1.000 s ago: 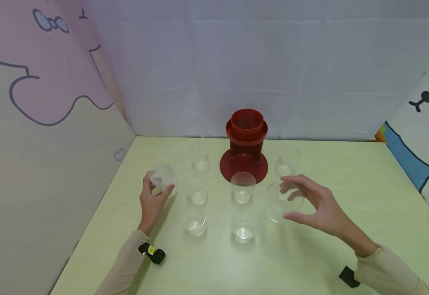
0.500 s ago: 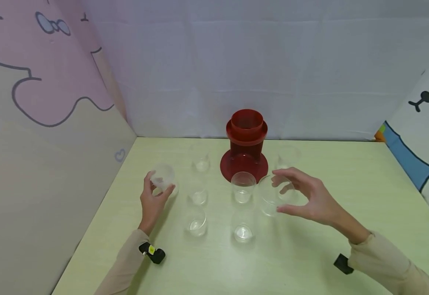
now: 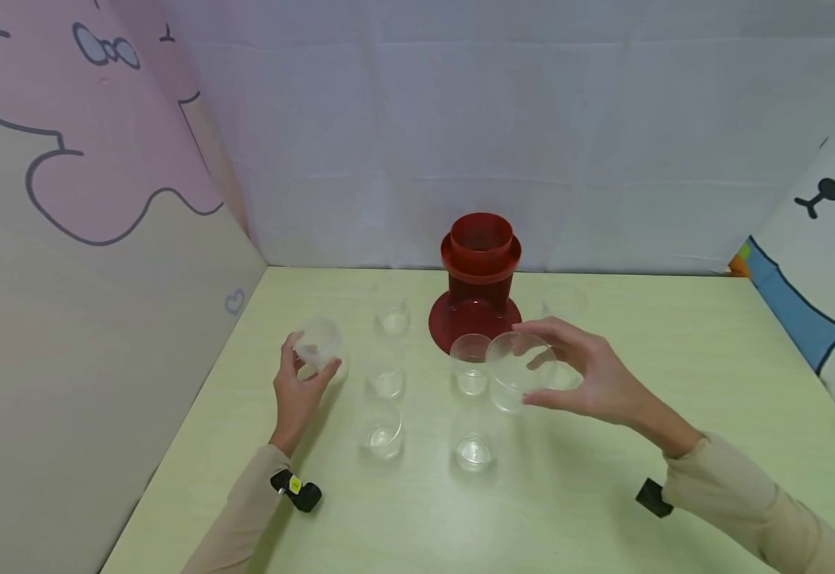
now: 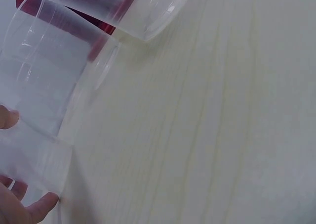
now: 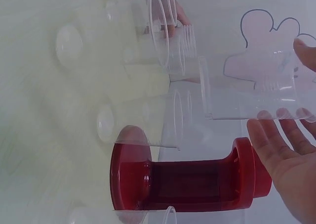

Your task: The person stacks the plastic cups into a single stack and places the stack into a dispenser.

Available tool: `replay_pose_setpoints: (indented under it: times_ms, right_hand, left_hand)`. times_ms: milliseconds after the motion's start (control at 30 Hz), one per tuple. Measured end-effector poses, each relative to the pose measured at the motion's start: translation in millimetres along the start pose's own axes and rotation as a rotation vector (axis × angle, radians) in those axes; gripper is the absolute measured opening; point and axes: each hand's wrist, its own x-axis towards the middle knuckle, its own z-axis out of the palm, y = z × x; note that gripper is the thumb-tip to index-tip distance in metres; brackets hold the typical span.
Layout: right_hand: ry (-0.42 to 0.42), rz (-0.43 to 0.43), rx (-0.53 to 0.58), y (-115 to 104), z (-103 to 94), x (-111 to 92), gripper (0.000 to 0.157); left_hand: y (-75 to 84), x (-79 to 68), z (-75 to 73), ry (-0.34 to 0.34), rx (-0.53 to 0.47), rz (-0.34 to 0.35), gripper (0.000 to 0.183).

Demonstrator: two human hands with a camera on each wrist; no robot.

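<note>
At the left of the table, my left hand (image 3: 301,395) holds a cloudy clear plastic cup (image 3: 320,343) between thumb and fingers; in the left wrist view the cup (image 4: 34,159) and fingertips show at the lower left. My right hand (image 3: 582,371) grips another clear plastic cup (image 3: 510,375), raised off the table. In the right wrist view this cup (image 5: 252,85) is well apart from the tabletop, with fingers (image 5: 276,145) along its side. From above it overlaps a standing clear cup (image 3: 469,371). Which way up the held cups are is hard to tell.
Several clear cups stand in loose columns, including a front left one (image 3: 383,434) and a front middle one (image 3: 474,446). Behind them is a red plastic stand (image 3: 480,275) with a wide round base and a cup-like top. White cloth (image 3: 417,143) hangs behind the table.
My right hand has moved left and slightly farther back with its cup, closer to the middle standing cup. My left hand and its cup have stayed in place.
</note>
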Motion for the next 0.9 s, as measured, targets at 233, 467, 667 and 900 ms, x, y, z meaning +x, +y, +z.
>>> replay_pose_setpoints:
  times_ms: [233, 467, 667, 900]
  right_hand:
    - [-0.015, -0.007, 0.006, 0, 1.6, 8, 0.073]
    - [-0.025, -0.017, -0.009, 0, 3.2, 18, 0.073]
    - [-0.035, -0.008, -0.027, 4, 3.1, 27, 0.070]
    - [-0.055, -0.008, -0.004, 3, 7.7, 39, 0.068]
  left_hand:
    - [0.5, 0.7, 0.1, -0.002, 0.006, 0.003, 0.072]
    - [-0.6, 0.3, 0.3, -0.002, 0.015, -0.001, 0.072]
    - [-0.7, 0.6, 0.0, -0.003, 0.019, 0.004, 0.073]
    - [-1.7, 0.0, -0.5, -0.001, 0.004, 0.018, 0.072]
